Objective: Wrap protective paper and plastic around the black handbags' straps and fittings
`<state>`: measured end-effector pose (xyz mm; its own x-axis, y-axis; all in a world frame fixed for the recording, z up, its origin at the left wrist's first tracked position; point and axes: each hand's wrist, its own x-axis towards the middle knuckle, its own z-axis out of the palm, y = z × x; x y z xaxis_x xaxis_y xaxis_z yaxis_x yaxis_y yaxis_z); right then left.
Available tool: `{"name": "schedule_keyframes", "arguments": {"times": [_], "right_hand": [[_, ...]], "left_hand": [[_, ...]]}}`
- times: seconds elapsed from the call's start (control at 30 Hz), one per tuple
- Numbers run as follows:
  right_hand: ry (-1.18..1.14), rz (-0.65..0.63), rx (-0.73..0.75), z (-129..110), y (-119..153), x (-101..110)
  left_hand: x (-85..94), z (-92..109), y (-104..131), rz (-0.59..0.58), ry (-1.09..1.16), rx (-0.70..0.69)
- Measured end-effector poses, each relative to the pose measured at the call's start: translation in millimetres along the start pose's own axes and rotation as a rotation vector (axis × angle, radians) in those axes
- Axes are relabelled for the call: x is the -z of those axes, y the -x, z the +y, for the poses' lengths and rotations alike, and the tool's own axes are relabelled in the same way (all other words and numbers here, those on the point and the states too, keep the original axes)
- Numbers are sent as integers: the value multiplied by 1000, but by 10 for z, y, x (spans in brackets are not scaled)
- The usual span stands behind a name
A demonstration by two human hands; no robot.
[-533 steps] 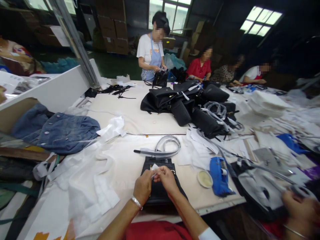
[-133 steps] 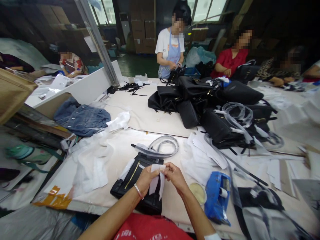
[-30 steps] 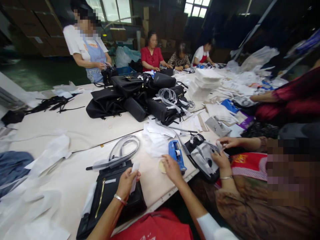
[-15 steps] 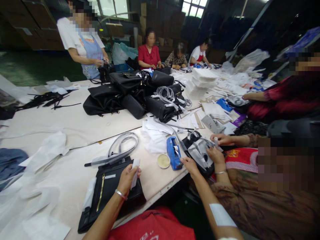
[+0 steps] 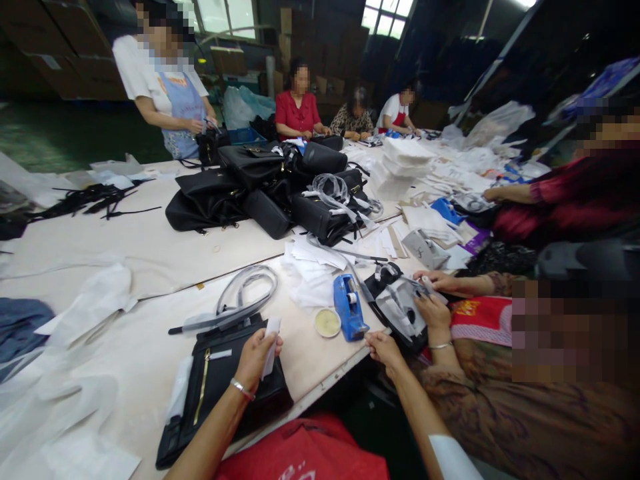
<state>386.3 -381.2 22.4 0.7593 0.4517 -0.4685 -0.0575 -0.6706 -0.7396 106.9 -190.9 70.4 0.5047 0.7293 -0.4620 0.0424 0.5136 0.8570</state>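
Note:
My left hand (image 5: 255, 353) is closed around a folded white piece of paper or foam (image 5: 271, 347), held above a black bag (image 5: 185, 413). The bag lies flat at the table edge, with a gold zipper and a pale strip beside it. My right hand (image 5: 384, 350) is pinched just off the front end of a blue tape dispenser (image 5: 345, 307). Whatever is between its fingertips is too small to make out. Beside the dispenser sits a round, yellowish shallow dish (image 5: 327, 322). A plastic-wrapped strap (image 5: 250, 287) lies coiled behind the bag.
To the right, a co-worker's hands (image 5: 435, 307) work over another black bag (image 5: 395, 300). A pile of black bags (image 5: 270, 180) fills the table's middle, with white paper sheets (image 5: 315, 267) before it. Loose white wrapping (image 5: 75, 413) covers the left. More people stand or sit around the table.
My right hand has drawn back a little, down and to the right, from the tape dispenser's front end. My left hand and the bag stay put. The co-worker's far hand has shifted slightly left.

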Motion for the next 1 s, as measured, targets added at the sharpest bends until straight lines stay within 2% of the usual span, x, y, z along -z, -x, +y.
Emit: {"name": "schedule_keyframes", "arguments": {"times": [0.17, 0.23, 0.3, 0.37, 0.5, 0.6, 0.7, 0.83, 0.93, 1.0], "right_hand": [[228, 44, 67, -73, 14, 113], [347, 34, 113, -94, 70, 95], [419, -28, 208, -158, 163, -28], [357, -158, 332, -308, 301, -260], [39, -484, 520, -875, 601, -850], [9, -589, 687, -1303, 707, -1152], [122, -583, 863, -1516, 690, -1289], [293, -576, 1020, -1552, 582, -1347], [358, -629, 1046, -1565, 501, -1348], [350, -655, 990, -1592, 442, -1349]], "left_hand": [[-5, -4, 2, 16, -17, -16], [-5, -1, -2, 27, -10, -14], [-2, -4, -13, 35, 5, -11], [-2, -17, -23, 46, 16, -13], [-23, -34, -26, 67, 8, -7], [-45, -10, -16, 74, -17, 2], [-64, 26, 0, 73, -35, -17], [-70, 56, 16, 70, -52, -49], [-52, 68, 25, 60, -37, -37], [-31, 72, 29, 31, -8, -30]]}}
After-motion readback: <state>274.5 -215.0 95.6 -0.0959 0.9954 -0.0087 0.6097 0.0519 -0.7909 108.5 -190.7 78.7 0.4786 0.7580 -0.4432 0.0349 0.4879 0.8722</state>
